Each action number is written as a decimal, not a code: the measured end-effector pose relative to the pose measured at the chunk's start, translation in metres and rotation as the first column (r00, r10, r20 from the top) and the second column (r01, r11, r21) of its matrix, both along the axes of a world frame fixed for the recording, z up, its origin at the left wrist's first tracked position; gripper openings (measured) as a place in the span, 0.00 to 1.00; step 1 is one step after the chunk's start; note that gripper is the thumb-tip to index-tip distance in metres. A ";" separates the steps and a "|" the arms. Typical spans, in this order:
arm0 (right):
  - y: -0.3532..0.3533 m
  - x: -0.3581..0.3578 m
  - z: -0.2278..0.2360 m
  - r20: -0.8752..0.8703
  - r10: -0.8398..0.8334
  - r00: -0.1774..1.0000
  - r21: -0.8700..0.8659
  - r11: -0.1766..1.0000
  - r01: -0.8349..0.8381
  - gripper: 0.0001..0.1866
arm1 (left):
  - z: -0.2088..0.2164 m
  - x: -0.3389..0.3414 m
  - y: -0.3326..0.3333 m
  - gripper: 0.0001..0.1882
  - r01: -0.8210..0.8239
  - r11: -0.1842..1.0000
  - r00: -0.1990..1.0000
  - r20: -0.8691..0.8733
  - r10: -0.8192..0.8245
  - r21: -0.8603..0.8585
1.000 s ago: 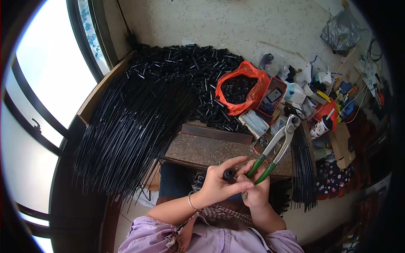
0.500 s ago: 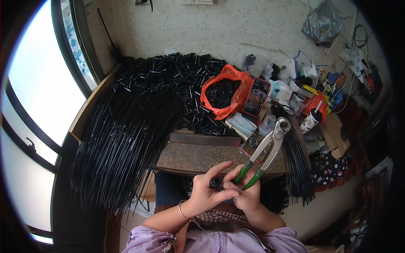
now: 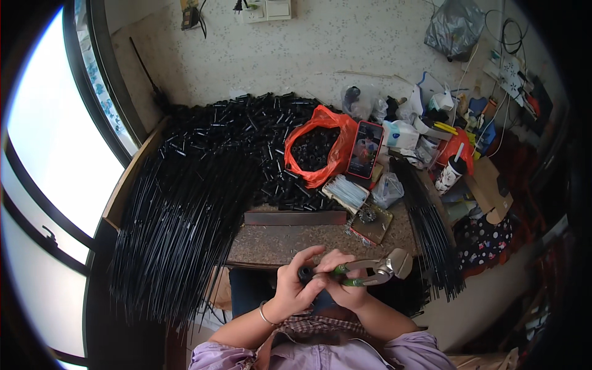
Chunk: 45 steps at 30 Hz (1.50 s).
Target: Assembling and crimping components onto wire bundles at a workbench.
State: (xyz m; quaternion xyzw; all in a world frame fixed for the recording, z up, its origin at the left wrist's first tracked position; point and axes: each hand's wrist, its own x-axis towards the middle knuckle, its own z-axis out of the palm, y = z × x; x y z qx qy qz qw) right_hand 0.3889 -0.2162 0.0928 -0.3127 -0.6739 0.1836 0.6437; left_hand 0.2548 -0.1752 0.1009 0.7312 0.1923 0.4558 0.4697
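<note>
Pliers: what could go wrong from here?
1. The left hand sits close to the pliers in the right hand; a pinch seems possible.
2. The black part in the left hand could slip out.
3. The long rods at left overhang the table; a knock might drag some off.

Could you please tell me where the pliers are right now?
Low in the head view, the green-handled pliers are in the right hand, right of the left hand and the black piece it holds.
</note>
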 end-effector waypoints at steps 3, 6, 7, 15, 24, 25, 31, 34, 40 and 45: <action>-0.003 0.000 0.014 -0.295 0.073 0.953 -0.238 0.960 -0.147 0.15 | 0.021 -0.004 0.008 0.29 0.181 0.982 0.982 0.067 -0.177 -0.061; -0.018 0.011 0.027 -0.428 0.004 0.904 -0.617 0.729 -0.295 0.13 | 0.025 -0.020 0.015 0.31 0.106 0.986 0.990 0.108 -0.092 -0.130; -0.029 0.021 0.030 -0.396 0.025 0.918 -0.702 0.636 -0.320 0.11 | 0.026 -0.022 0.020 0.34 0.105 0.977 0.979 0.193 -0.068 -0.184; -0.055 0.011 0.021 -0.110 0.366 0.924 -0.914 0.329 -0.239 0.15 | 0.024 -0.039 0.034 0.27 -0.006 0.993 0.987 0.157 0.024 -0.117; -0.057 0.028 0.038 -0.604 0.305 0.737 -0.765 0.041 -0.643 0.25 | 0.028 -0.033 0.022 0.14 -0.099 0.992 0.986 0.125 0.108 -0.082; -0.056 0.028 0.045 -0.361 0.373 0.855 -0.902 0.094 -0.422 0.24 | 0.020 -0.031 0.023 0.13 -0.159 0.986 0.978 0.129 0.164 -0.046; -0.061 0.013 0.044 0.786 0.066 0.615 -0.430 0.773 0.466 0.23 | 0.002 -0.021 0.029 0.14 -0.279 0.960 0.951 0.132 0.279 -0.020; -0.063 0.004 0.035 0.406 0.179 0.896 -0.741 0.638 0.208 0.24 | 0.008 -0.022 0.032 0.15 -0.245 0.969 0.958 0.152 0.244 -0.016; -0.056 -0.006 0.028 0.414 0.113 0.903 -0.574 0.803 0.163 0.25 | 0.035 -0.032 0.023 0.16 -0.225 0.974 0.942 0.246 0.227 -0.040; -0.055 -0.018 0.029 0.300 0.184 0.936 -0.730 0.676 0.101 0.25 | 0.025 -0.028 0.017 0.14 -0.274 0.958 0.902 0.325 0.285 -0.080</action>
